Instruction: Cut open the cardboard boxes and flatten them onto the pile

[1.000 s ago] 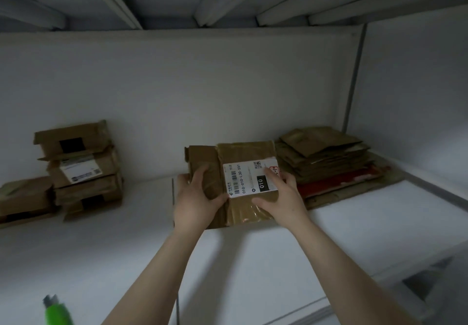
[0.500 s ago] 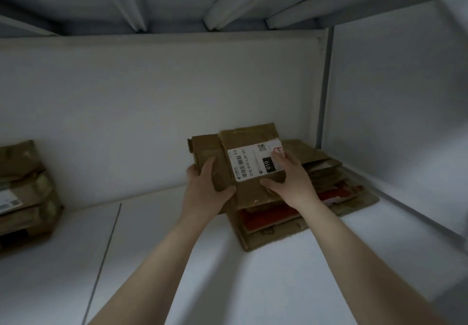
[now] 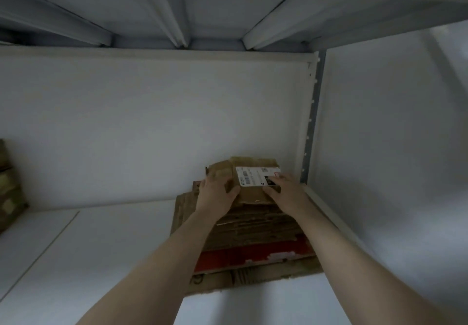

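White shelf, and in its back right corner sits the pile of flattened cardboard, tucked against the wall, probably to stay square. On top lies the flat box: the left hand has its grip on the left flap, steadying it. The right hand lies flat, fingers straight on the label, likely pressing it down. More boxes wait at the left edge.
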